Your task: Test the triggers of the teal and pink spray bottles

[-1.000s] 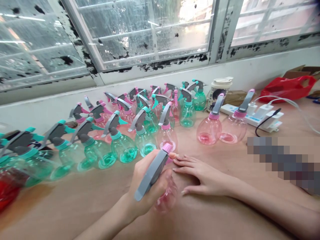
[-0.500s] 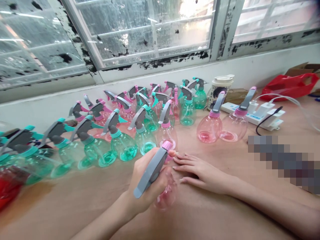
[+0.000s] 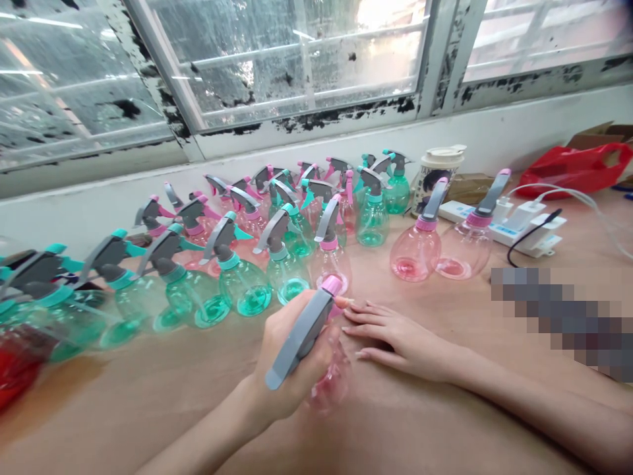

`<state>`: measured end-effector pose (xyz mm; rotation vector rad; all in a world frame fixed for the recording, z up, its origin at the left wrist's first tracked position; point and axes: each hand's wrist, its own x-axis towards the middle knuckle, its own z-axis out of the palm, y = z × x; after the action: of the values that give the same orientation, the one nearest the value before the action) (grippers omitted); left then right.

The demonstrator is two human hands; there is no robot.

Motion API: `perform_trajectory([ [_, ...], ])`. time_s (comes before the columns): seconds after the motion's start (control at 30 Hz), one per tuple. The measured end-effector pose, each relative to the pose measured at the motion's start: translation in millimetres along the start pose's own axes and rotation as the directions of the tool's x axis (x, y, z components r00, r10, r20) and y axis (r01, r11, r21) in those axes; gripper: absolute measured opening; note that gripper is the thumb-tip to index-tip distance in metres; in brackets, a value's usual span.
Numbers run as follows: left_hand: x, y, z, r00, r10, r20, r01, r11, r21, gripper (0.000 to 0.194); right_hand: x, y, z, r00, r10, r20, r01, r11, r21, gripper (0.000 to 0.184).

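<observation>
My left hand (image 3: 289,356) is closed round the neck of a pink spray bottle (image 3: 329,386) with a grey trigger head and pink nozzle. The bottle is near the table's front, its body partly hidden behind my fingers. Flat on the table just right of it lies my right hand (image 3: 395,336), fingers spread, holding nothing. Another pink spray bottle (image 3: 330,264) stands right behind my left hand. Beside that one is a green spray bottle (image 3: 287,274) with a turquoise collar.
Several green and pink spray bottles (image 3: 247,284) fill the table's left and back. Two pink ones (image 3: 414,254) stand at right, near a lidded cup (image 3: 438,175) and a power strip (image 3: 524,231) with cables. A red bag (image 3: 568,171) lies behind. A blurred patch covers the right edge.
Almost nothing differs. The view has shifted very slightly; both hands and the held bottle keep the same positions.
</observation>
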<state>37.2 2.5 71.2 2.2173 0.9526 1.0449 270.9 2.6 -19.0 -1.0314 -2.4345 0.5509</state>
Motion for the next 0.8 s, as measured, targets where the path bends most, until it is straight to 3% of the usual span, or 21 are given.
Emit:
perform_trajectory([
  [0.3, 0.5, 0.7, -4.0, 0.999, 0.034, -0.011, -0.034, 0.999, -0.014, 0.013, -1.4, 0.2, 1.4, 1.0, 0.009, -0.027, -0.009, 1.0, 0.012, 0.046],
  [0.43, 0.6, 3.9, -4.9, 1.0, 0.009, -0.002, -0.009, 1.0, -0.011, 0.019, -1.0, -0.1, 1.0, 1.0, 0.007, -0.019, -0.007, 1.0, -0.001, 0.047],
  [0.6, 5.3, 6.2, -5.7, 0.999, 0.007, 0.039, -0.004, 0.996, -0.09, 0.014, -1.3, 0.7, 1.5, 1.0, 0.001, -0.027, -0.001, 1.0, 0.002, 0.045],
  [0.8, 4.9, 5.4, -3.5, 1.0, 0.021, 0.017, -0.019, 0.994, -0.11, 0.019, -1.4, 2.0, 1.7, 1.0, 0.008, -0.004, -0.008, 1.0, -0.024, 0.046],
])
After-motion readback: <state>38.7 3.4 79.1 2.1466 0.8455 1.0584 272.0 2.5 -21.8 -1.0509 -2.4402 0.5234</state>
